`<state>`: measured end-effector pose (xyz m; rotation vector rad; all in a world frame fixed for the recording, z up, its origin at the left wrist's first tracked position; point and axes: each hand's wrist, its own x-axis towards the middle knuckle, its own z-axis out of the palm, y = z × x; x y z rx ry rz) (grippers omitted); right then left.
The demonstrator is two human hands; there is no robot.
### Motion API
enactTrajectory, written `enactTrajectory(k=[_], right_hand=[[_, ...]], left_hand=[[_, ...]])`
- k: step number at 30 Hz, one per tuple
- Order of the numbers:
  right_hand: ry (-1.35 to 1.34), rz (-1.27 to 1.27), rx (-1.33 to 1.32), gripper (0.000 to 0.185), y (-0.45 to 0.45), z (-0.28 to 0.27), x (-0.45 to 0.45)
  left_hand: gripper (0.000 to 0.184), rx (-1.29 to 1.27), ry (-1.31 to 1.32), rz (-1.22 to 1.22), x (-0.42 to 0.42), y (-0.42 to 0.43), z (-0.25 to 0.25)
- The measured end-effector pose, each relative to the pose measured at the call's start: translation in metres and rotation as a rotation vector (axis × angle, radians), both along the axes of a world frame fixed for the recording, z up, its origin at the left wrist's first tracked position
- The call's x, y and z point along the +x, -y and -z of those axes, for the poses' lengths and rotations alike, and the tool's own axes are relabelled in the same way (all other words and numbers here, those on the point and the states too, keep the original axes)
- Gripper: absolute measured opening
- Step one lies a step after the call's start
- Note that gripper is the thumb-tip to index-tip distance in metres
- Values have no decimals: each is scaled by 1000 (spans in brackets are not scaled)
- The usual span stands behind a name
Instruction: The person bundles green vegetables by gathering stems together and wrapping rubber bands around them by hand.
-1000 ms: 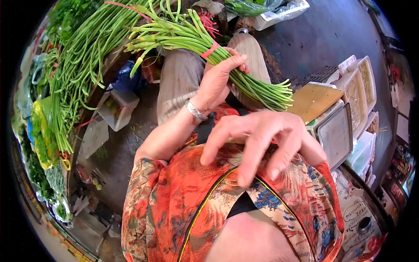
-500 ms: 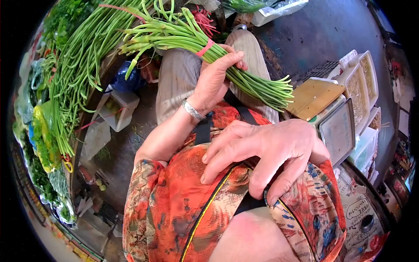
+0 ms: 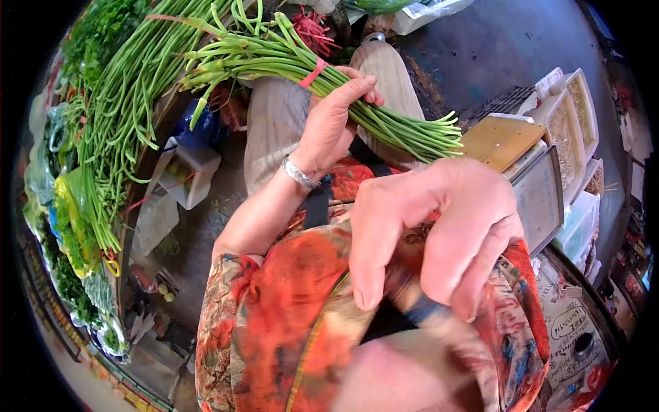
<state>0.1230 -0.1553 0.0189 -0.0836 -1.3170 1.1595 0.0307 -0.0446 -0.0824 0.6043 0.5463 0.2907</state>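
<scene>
My left hand [image 3: 333,120], a silver bracelet at its wrist, is wrapped round a bunch of garlic scapes [image 3: 398,127] above my lap. A pink-red band [image 3: 314,72] circles the bunch just left of the fingers. The cut ends point right and the looser ends lie to the left. Close to the camera, my right hand [image 3: 446,220] hovers before the patterned red jacket [image 3: 288,275] near its zip. Its fingers are bent and apart, with nothing visible between them.
Many long green stalks [image 3: 130,96] hang over the stand at left, by leafy greens [image 3: 103,31]. Red ties [image 3: 314,31] lie beyond my knees. At right are a wooden board [image 3: 501,141], a grey panel [image 3: 539,199] and white tubs [image 3: 582,103]. A blue bag [image 3: 195,123] sits left.
My right hand has lifted off the jacket front toward the camera, its fingers bending downward. The left hand still holds the garlic scapes, shifted slightly left in view.
</scene>
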Motion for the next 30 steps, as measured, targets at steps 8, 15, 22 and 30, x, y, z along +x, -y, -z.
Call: enactTrajectory(k=[8, 15, 22, 30], right_hand=[[244, 0, -237, 25, 17, 7, 7], [432, -41, -52, 11, 21, 13, 4], [305, 88, -461, 20, 26, 15, 11], [713, 1074, -749, 62, 28, 83, 11]], left_hand=[[14, -11, 33, -28, 1, 0, 4], [14, 19, -3, 31, -1, -1, -2], [13, -13, 10, -19, 1, 0, 0], [11, 15, 12, -30, 1, -3, 4]])
